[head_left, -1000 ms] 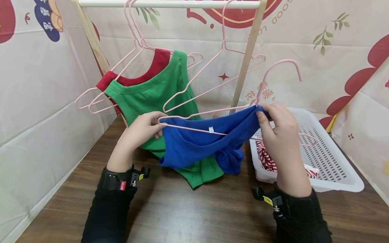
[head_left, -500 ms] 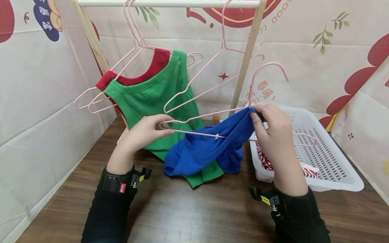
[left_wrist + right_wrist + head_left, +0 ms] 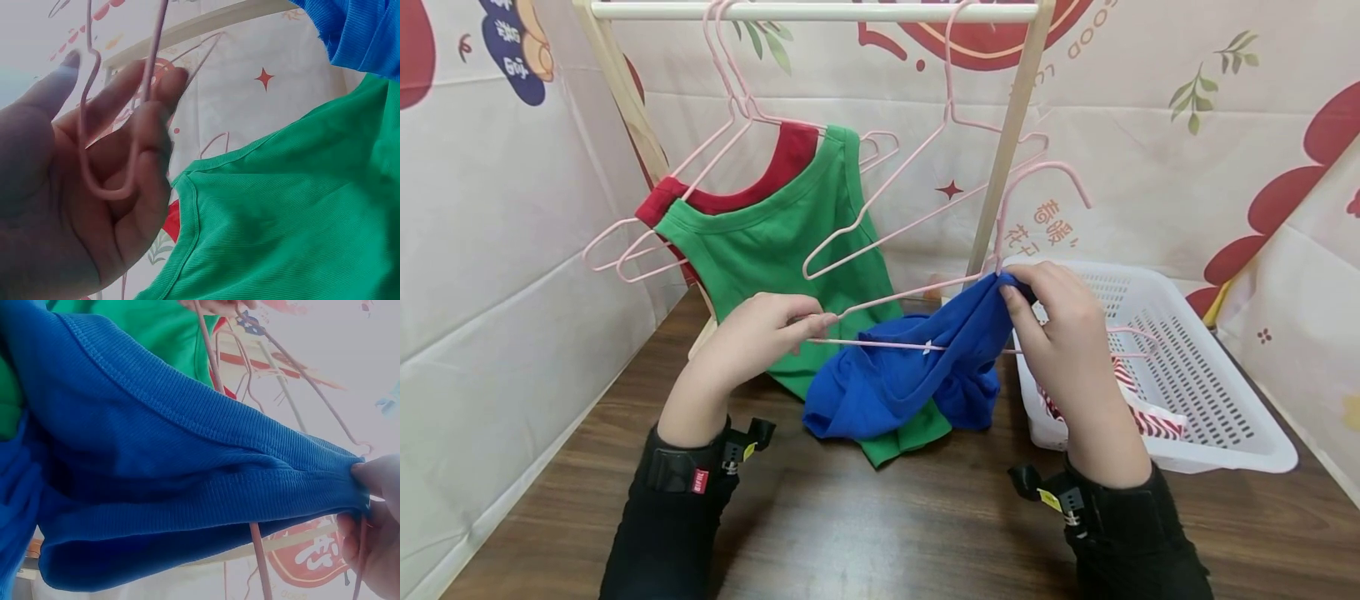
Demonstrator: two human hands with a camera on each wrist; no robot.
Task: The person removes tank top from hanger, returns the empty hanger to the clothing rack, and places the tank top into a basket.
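A blue garment (image 3: 880, 392) with a ribbed neckline and a small white tag hangs from my right hand (image 3: 1063, 333), whose thumb and fingers pinch its gathered edge just below the hook of a pink wire hanger (image 3: 1043, 166). The hanger's lower bar passes through the garment's opening, as the right wrist view shows on the blue cloth (image 3: 187, 444). My left hand (image 3: 756, 337) holds the hanger's left end; in the left wrist view the fingers (image 3: 150, 162) curl around its bent loop. The garment's lower left part droops beside the left hand, over a green top's hem.
A rack with a white rail (image 3: 820, 12) stands behind. The green sleeveless top (image 3: 760, 242) and a red one (image 3: 793, 162) hang there, beside a bare pink hanger (image 3: 947, 75). A white basket (image 3: 1240, 462) with red-striped cloth (image 3: 1157, 422) stands at the right.
My left hand has let the blue garment's left side drop and now holds only the hanger end. My right hand, with garment and hanger, has shifted left and slightly down.
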